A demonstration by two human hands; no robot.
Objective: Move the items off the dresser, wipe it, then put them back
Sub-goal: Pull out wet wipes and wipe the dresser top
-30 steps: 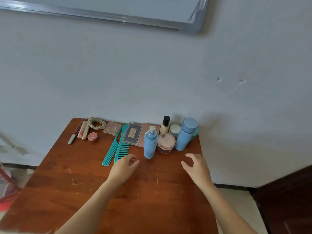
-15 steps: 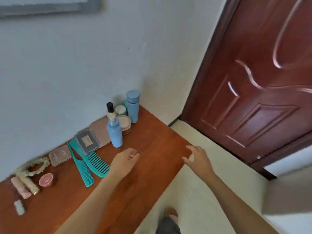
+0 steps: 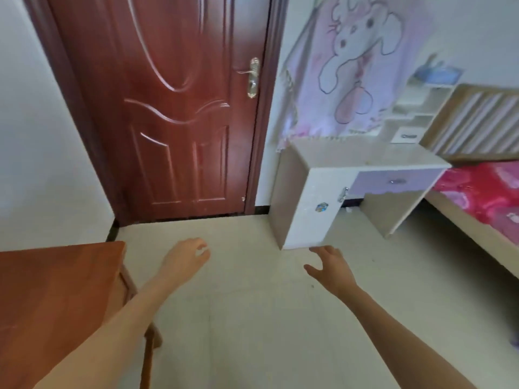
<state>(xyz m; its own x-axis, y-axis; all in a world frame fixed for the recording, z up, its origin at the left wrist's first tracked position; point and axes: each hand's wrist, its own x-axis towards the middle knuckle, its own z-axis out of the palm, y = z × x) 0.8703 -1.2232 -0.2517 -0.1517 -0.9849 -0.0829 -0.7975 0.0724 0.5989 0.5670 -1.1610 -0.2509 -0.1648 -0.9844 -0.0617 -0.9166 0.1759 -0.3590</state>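
Reaching out over a pale, matte floor (image 3: 266, 318), a person's two hands hold nothing. The left hand (image 3: 186, 255) hovers with its fingers loosely curled and the thumb near the fingertips, gripping no object. The right hand (image 3: 330, 265) is released, its fingers spread and slightly bent, the back of the hand toward the camera. Both bare forearms run in from the bottom edge.

The bench (image 3: 56, 282), the wooden piece to be cleared and wiped, sits at lower left, just beside the left forearm. Only a corner of its flat, reddish-brown top shows, smooth with a dull sheen, above a square-cut edge and a slim leg.

Straight ahead stands a closed door (image 3: 174, 108), glossy red-brown, moulded with raised curves and rectangular panels. It carries a metal lever handle (image 3: 252, 77) on a long plate.

To its right is a pale desk (image 3: 365, 155) with a boxy cabinet side and a flat cream top. Its lilac drawer front (image 3: 393, 182) bears a small metal knob. Behind the desk hangs a pink, fringed cloth (image 3: 359, 66) printed with a long-eared cartoon animal.

At far right lies a bed (image 3: 483, 197) with a red patterned cover, a light wood frame and a slatted headboard (image 3: 477, 124). A plain white wall (image 3: 42, 136) fills the left side.
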